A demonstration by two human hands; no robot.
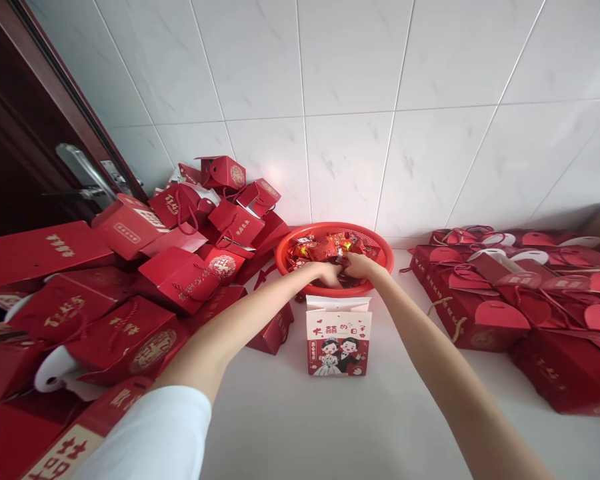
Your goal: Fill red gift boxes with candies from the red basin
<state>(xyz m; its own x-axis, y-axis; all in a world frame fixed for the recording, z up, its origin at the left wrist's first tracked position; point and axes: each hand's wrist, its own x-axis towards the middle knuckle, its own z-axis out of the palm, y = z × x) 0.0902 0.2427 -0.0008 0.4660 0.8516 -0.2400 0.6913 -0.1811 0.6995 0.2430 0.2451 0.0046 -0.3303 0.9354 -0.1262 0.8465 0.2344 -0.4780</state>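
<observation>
Both my hands reach into a round red plastic basket (387, 257) that stands against the wall and holds red-wrapped candies (324, 251). My left hand (330, 274) is down among the candies, its fingertips hidden. Close beside it, my right hand (359, 266) dips in from the right with its fingers pointing down; what they touch, if anything, is covered. Just in front of the basket, a white and red gift box (337, 343) with a cartoon bride and groom stands upright between my forearms. Its top flaps are raised and apart.
On the left lies a jumbled heap of red gift boxes (177, 279), some touching the basket's side. Closed red boxes (487, 313) with cord handles stand in rows at the right. A white tiled wall (350, 153) rises behind; a dark door (25, 120) with a metal handle is at far left.
</observation>
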